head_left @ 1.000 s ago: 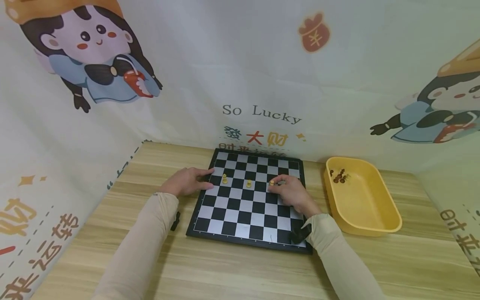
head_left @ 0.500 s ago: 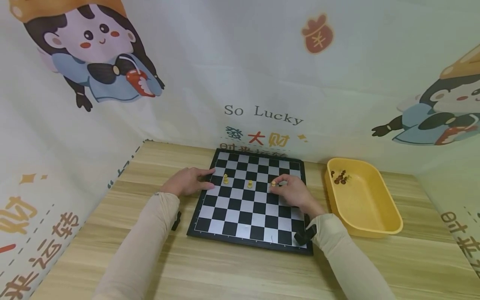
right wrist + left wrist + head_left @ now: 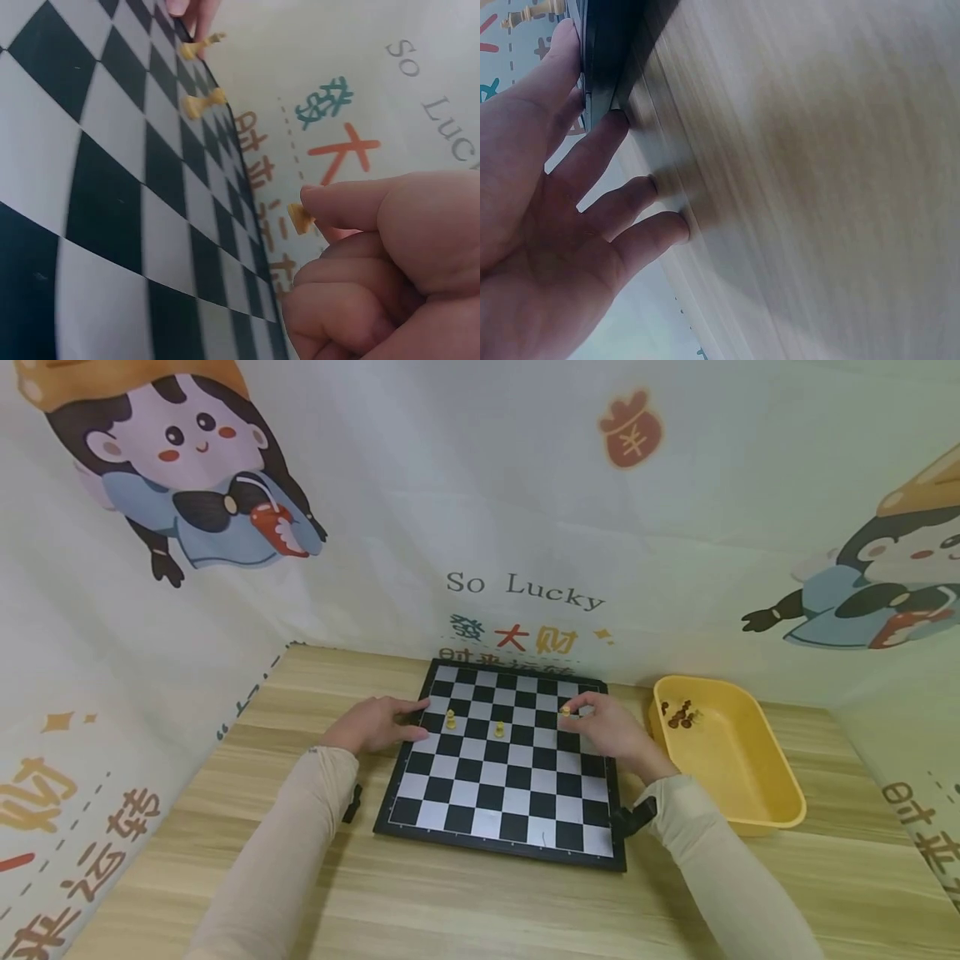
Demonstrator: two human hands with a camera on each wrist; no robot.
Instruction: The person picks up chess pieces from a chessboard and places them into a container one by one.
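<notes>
My right hand [image 3: 611, 731] pinches a small yellow chess piece [image 3: 301, 219] between thumb and forefinger. Its base shows in the right wrist view, held off the black-and-white chessboard [image 3: 480, 772]; the rest is hidden by the fingers. At the board's left edge rests my left hand [image 3: 375, 724], its fingers spread. The left wrist view has the thumb on the rim and other fingertips touching the table. Two yellow chess pieces stand upright on the board: a taller one [image 3: 450, 720] near the left hand and a shorter one [image 3: 499, 729] towards the middle.
A yellow plastic tub [image 3: 731, 760] stands right of the board, with several brown and yellow pieces [image 3: 681, 717] in its far left corner. The wooden table [image 3: 420, 902] runs up to a printed curtain [image 3: 390, 527] behind and at the sides.
My right hand has moved right and slightly away from me, carrying the pinched chess piece with it. The left hand and the two standing pieces stay where they were.
</notes>
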